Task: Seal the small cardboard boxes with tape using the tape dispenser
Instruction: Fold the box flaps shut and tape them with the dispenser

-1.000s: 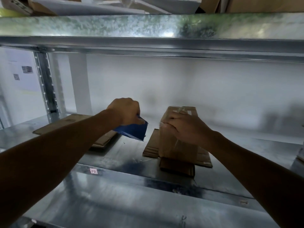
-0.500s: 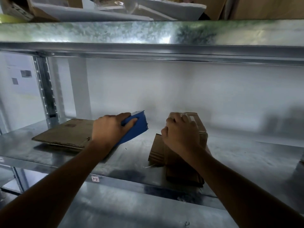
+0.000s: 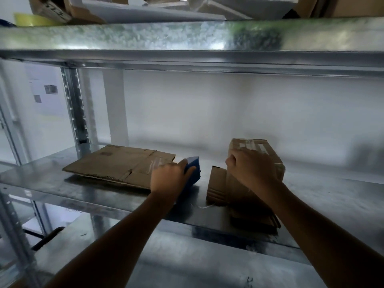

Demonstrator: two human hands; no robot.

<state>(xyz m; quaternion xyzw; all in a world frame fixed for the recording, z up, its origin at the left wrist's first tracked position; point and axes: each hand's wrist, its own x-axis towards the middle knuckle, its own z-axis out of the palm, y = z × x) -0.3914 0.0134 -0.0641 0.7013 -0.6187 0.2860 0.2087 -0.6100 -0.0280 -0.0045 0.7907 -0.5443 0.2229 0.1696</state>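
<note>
A small brown cardboard box (image 3: 268, 154) stands on a stack of flattened boxes on the metal shelf (image 3: 41, 181), with clear tape across its top. My right hand (image 3: 251, 169) grips its near left top edge with curled fingers. The blue tape dispenser (image 3: 192, 173) lies low on the shelf to the left of the box, and my left hand (image 3: 168, 176) holds it from above. The dispenser does not touch the box.
A large flattened cardboard box (image 3: 118, 165) lies on the shelf at the left. More flat cardboard (image 3: 216, 186) sits under the small box. An upper shelf beam (image 3: 187, 38) runs overhead with clutter on it. A metal upright (image 3: 74, 109) stands at the left.
My left hand has lowered the blue dispenser down to the shelf surface, away from the box. My right hand has stayed on the box, and the view has tilted upward.
</note>
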